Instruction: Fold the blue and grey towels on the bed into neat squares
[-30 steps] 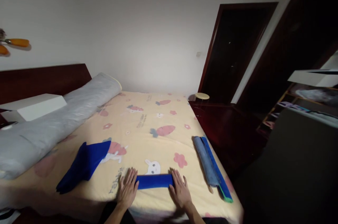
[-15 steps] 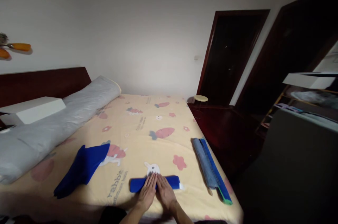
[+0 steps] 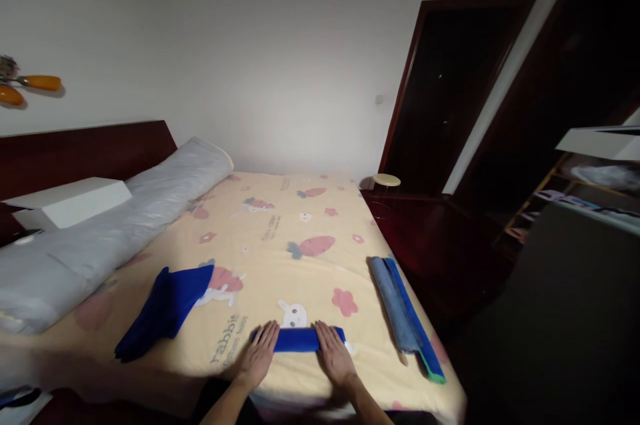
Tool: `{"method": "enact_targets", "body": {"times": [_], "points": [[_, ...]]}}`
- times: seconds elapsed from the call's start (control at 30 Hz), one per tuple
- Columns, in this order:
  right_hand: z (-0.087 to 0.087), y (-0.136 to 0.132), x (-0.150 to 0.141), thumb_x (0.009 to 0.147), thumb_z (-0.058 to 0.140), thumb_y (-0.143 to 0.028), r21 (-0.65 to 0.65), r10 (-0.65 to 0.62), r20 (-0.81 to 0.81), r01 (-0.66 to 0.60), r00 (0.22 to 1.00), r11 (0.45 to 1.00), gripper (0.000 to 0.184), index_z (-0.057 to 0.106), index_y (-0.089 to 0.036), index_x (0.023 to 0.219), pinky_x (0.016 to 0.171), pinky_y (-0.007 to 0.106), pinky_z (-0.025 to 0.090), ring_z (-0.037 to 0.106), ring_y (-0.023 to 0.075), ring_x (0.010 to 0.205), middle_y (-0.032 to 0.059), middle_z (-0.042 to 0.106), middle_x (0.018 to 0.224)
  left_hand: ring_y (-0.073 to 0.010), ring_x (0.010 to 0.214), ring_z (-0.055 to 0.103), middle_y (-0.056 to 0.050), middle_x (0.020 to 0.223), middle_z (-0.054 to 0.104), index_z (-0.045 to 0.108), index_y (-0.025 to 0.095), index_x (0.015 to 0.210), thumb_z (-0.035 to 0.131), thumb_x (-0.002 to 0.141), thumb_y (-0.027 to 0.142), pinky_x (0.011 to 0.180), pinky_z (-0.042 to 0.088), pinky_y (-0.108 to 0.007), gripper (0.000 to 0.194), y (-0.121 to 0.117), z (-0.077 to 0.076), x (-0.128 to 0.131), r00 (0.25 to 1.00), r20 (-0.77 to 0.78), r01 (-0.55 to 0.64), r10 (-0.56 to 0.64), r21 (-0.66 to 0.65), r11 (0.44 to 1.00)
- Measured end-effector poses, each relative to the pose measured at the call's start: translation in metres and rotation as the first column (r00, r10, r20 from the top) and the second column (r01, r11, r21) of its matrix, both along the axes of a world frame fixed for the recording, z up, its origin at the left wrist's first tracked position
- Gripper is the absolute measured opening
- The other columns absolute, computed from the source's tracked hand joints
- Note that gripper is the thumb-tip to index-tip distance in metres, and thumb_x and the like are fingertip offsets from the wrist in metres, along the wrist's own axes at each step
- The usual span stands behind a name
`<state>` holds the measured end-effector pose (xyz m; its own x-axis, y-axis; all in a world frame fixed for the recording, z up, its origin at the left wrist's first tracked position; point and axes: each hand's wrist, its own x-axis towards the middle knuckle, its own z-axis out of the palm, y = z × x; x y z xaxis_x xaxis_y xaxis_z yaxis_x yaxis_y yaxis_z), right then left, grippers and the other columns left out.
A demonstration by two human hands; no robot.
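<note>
A folded blue cloth (image 3: 297,339) lies as a narrow strip near the bed's front edge, a white tag showing at its right end. My left hand (image 3: 261,353) rests flat on the strip's left end, fingers stretched out. On the right end lies my right hand (image 3: 334,349), also flat with extended fingers. Left of them is a crumpled blue cloth (image 3: 167,308), loosely spread on the sheet. Toward the bed's right edge are a rolled grey-blue cloth (image 3: 395,305) and, alongside it, a blue folded strip with a green end (image 3: 430,358).
The bed sheet (image 3: 270,238) has carrot and rabbit prints. A long grey roll (image 3: 145,211) lies by the headboard, a white box (image 3: 75,201) against it. Beyond the right edge stand a round stool (image 3: 386,180), a dark panel (image 3: 565,305) and a shelf (image 3: 550,175).
My hands have moved apart from the middle of the blue strip to its two ends, staying flat on it. The view has shifted slightly.
</note>
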<state>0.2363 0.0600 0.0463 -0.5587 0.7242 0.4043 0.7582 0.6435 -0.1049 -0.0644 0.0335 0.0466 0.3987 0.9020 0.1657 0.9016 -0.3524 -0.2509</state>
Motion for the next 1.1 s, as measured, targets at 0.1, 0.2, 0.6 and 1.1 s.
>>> {"method": "enact_targets", "body": {"times": [0.1,0.2,0.6,1.1], "points": [[-0.001,0.0,0.015,0.091,0.04,-0.019,0.063,-0.018,0.017,0.017,1.0,0.998,0.067,0.017,-0.015,0.154,0.111,0.043,0.039,0.039,0.0232,0.138,0.0108,0.041,0.151,-0.0145,0.142,0.033,0.0,0.153,0.04,0.021,0.027,0.151,0.032,0.077,-0.003,0.116,0.032,-0.037,0.081,-0.001,-0.007,-0.018,0.998,-0.057,0.002,0.001,0.058,0.998],[-0.002,0.001,0.028,0.09,0.037,-0.017,0.102,-0.036,0.046,0.032,0.998,0.994,0.067,0.016,-0.015,0.154,0.109,0.044,0.041,0.041,0.0245,0.137,0.0118,0.04,0.151,-0.0153,0.14,0.036,0.0,0.15,0.045,0.027,0.027,0.149,0.037,0.082,0.005,0.114,0.034,-0.037,0.072,-0.001,-0.014,-0.032,0.994,-0.106,0.001,0.014,0.14,0.99],[0.012,0.005,0.05,0.079,0.044,-0.013,-0.082,-0.122,0.125,0.133,0.985,0.988,0.068,0.04,-0.02,0.147,0.106,0.046,0.04,0.048,0.0273,0.131,0.0117,0.051,0.143,-0.0194,0.136,0.043,-0.001,0.147,0.05,0.043,0.03,0.143,0.036,0.084,0.004,0.109,0.038,-0.043,0.065,-0.002,0.001,-0.045,0.994,-0.03,-0.111,0.11,-0.045,0.993],[0.176,0.025,0.041,0.063,0.057,-0.015,-0.462,-0.126,-0.121,0.056,0.985,0.885,0.034,0.066,-0.018,0.095,0.074,0.029,0.048,0.066,0.0223,0.084,0.0064,0.072,0.091,-0.022,0.138,0.039,-0.001,0.133,0.062,0.059,0.033,0.126,0.054,0.08,0.012,0.113,0.023,-0.047,0.05,-0.011,0.057,-0.034,0.898,0.309,-0.225,0.314,-0.292,0.93]]}}
